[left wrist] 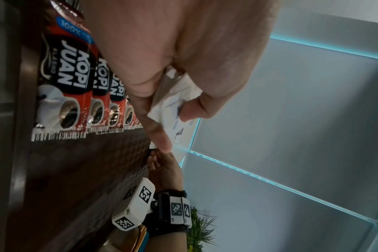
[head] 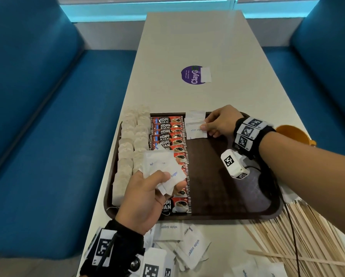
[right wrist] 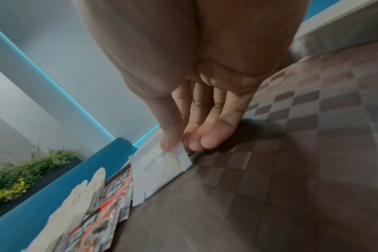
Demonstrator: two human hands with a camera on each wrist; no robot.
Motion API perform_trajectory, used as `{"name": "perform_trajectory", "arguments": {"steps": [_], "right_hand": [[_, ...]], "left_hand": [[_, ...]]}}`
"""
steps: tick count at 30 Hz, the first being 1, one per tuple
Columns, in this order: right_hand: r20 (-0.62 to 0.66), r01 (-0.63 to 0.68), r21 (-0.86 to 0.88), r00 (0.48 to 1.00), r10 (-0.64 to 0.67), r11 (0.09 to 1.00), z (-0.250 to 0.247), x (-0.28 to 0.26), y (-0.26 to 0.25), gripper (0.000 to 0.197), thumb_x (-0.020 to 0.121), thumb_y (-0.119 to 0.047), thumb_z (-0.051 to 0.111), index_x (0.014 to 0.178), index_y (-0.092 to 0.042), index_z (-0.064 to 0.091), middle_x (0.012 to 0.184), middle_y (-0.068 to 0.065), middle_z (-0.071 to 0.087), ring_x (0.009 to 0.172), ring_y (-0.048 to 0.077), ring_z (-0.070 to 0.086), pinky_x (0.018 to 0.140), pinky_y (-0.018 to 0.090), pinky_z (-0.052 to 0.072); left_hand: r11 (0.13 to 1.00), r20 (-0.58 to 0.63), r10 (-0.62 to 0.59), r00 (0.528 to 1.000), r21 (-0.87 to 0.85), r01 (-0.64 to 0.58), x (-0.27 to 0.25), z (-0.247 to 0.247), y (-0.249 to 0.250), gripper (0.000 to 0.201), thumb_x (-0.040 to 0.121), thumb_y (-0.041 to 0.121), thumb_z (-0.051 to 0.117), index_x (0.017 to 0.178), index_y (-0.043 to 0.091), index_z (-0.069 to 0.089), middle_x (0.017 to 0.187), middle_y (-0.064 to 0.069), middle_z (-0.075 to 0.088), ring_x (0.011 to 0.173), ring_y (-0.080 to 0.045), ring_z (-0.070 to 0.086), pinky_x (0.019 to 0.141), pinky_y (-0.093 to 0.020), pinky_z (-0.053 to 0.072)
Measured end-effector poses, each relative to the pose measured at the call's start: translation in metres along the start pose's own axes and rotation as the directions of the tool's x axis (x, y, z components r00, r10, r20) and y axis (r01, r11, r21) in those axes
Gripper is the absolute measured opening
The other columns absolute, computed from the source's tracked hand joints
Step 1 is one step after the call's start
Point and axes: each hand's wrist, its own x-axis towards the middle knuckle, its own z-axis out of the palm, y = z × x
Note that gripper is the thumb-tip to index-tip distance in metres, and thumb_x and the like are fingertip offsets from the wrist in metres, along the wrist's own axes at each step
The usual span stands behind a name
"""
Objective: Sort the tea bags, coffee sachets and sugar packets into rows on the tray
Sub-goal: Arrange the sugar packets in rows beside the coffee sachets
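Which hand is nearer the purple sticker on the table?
Right. The right hand pinches a sugar packet at the tray's far end, just short of the purple sticker; the left hand holds packets over the near end.

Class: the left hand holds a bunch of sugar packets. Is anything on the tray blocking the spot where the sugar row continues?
Nothing visible. The sugar row under the right hand ends at bare tray; the coffee sachets lie beside that strip, not on it. The left hand holds its sugar packets above the sachets.
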Motion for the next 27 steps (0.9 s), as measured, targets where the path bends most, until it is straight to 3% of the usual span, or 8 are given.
{"name": "perform_trajectory", "arguments": {"steps": [4, 10, 13, 18, 22, 27], "right_hand": [[-0.032, -0.015, -0.048, 0.999, 0.014, 0.999, 0.002, 0.001, 0.001, 0.022, 0.079, -0.021, 0.089, 0.087, -0.008, 0.073, 0.075, 0.011, 0.074, 0.063, 0.017, 0.067, 0.060, 0.027, 0.057], [-0.045, -0.027, -0.062, 0.999, 0.025, 0.998, 0.002, 0.006, 0.003, 0.027, 0.076, -0.023, 0.091, 0.089, -0.008, 0.074, 0.077, 0.011, 0.077, 0.066, 0.020, 0.070, 0.070, 0.033, 0.063], [-0.061, -0.035, -0.031, 0.998, 0.033, 0.999, 0.002, 0.005, 0.001, 0.032, 0.077, -0.022, 0.090, 0.096, -0.009, 0.067, 0.077, 0.011, 0.075, 0.066, 0.022, 0.070, 0.070, 0.036, 0.064], [-0.142, -0.018, 0.073, 0.989, 0.029, 0.997, -0.001, -0.011, -0.012, 0.023, 0.091, -0.019, 0.077, 0.105, -0.013, 0.059, 0.080, 0.012, 0.074, 0.057, 0.021, 0.064, 0.054, 0.030, 0.055], [0.001, 0.158, 0.067, 0.987, -0.159, 0.985, 0.000, -0.055, -0.030, 0.009, 0.093, -0.019, 0.075, 0.094, -0.013, 0.068, 0.080, 0.010, 0.076, 0.063, 0.019, 0.068, 0.061, 0.031, 0.055], [0.244, 0.259, 0.117, 0.928, -0.281, 0.959, 0.010, -0.113, -0.038, 0.021, 0.090, -0.028, 0.077, 0.099, -0.009, 0.073, 0.085, 0.011, 0.077, 0.067, 0.016, 0.066, 0.061, 0.026, 0.054]], "left_hand": [[1.000, -0.005, 0.004, 1.000, 0.010, -0.004, 0.000, 0.002, 0.000, 0.039, 0.093, -0.012, 0.051, 0.130, -0.001, 0.060, 0.114, -0.016, 0.074, 0.097, -0.034, 0.073, 0.074, -0.041, 0.064], [0.999, -0.004, 0.031, 0.999, 0.038, -0.031, -0.001, 0.002, 0.001, 0.039, 0.093, -0.012, 0.051, 0.128, 0.003, 0.061, 0.109, -0.014, 0.076, 0.091, -0.034, 0.074, 0.073, -0.042, 0.063], [0.998, -0.005, 0.035, 0.999, 0.052, -0.035, -0.001, 0.002, 0.001, 0.037, 0.094, -0.011, 0.053, 0.126, 0.005, 0.063, 0.113, -0.014, 0.075, 0.093, -0.033, 0.075, 0.074, -0.041, 0.063], [0.997, 0.000, 0.050, 0.999, 0.066, -0.050, 0.000, 0.004, 0.002, 0.035, 0.094, -0.010, 0.054, 0.125, 0.003, 0.063, 0.115, -0.017, 0.074, 0.092, -0.032, 0.074, 0.072, -0.041, 0.062], [0.996, 0.012, 0.065, 0.998, 0.058, -0.066, -0.001, 0.008, 0.004, 0.032, 0.094, -0.008, 0.056, 0.124, 0.003, 0.064, 0.112, -0.015, 0.076, 0.090, -0.030, 0.075, 0.069, -0.036, 0.062], [0.993, 0.056, 0.087, 0.995, 0.069, -0.091, -0.006, 0.012, 0.007, 0.042, 0.092, -0.001, 0.063, 0.133, 0.006, 0.061, 0.125, -0.016, 0.072, 0.109, -0.034, 0.071, 0.070, -0.033, 0.063]]}}
